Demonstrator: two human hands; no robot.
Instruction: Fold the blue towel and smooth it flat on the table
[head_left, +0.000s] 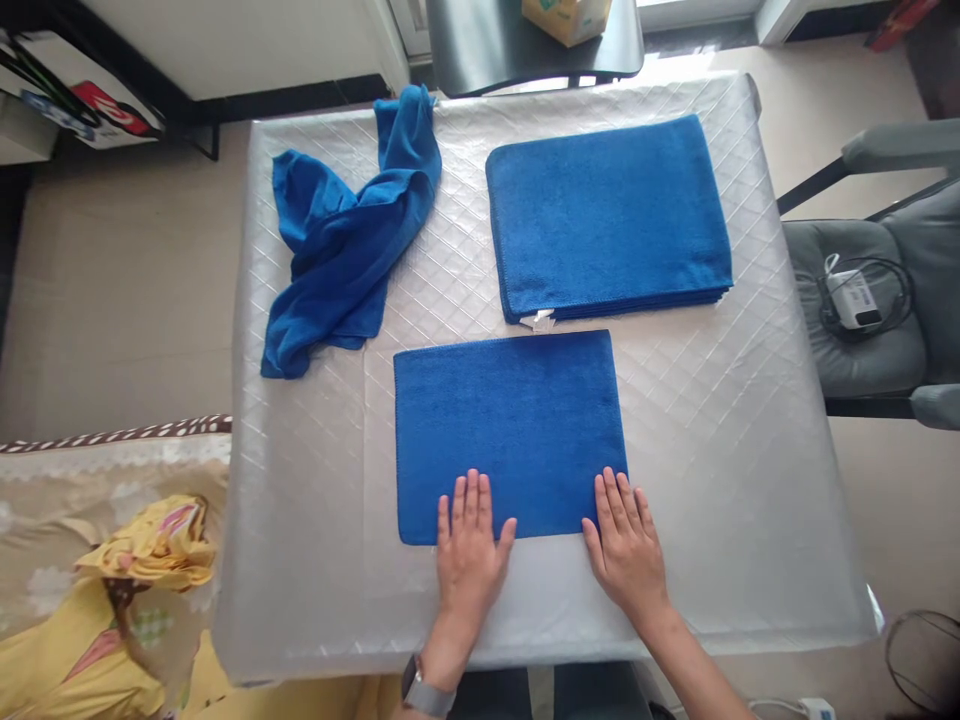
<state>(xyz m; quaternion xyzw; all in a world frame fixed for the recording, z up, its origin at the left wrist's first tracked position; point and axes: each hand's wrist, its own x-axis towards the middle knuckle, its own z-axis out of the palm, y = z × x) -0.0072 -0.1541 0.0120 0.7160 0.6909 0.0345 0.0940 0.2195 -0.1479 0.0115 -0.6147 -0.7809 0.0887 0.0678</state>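
Observation:
A folded blue towel (506, 425) lies flat on the table in front of me, its long edge toward me. My left hand (472, 540) rests on its near edge, left of the middle, fingers stretched out and pointing away. On the near right corner lies my right hand (624, 540), also flat with straight fingers. Behind, to the right, sits a neat stack of folded blue towels (607, 215), with white tags showing at its front left corner. A crumpled blue towel (349, 240) is heaped at the far left, one end reaching the table's back edge.
A silvery quilted cover drapes the table (720, 470). Beyond the far edge stands a black chair (487, 45) holding a box (568, 18). At the right, a grey armchair (862, 365) carries a white device (853, 298) with a cable. Yellow patterned bedding (97, 640) lies at the left.

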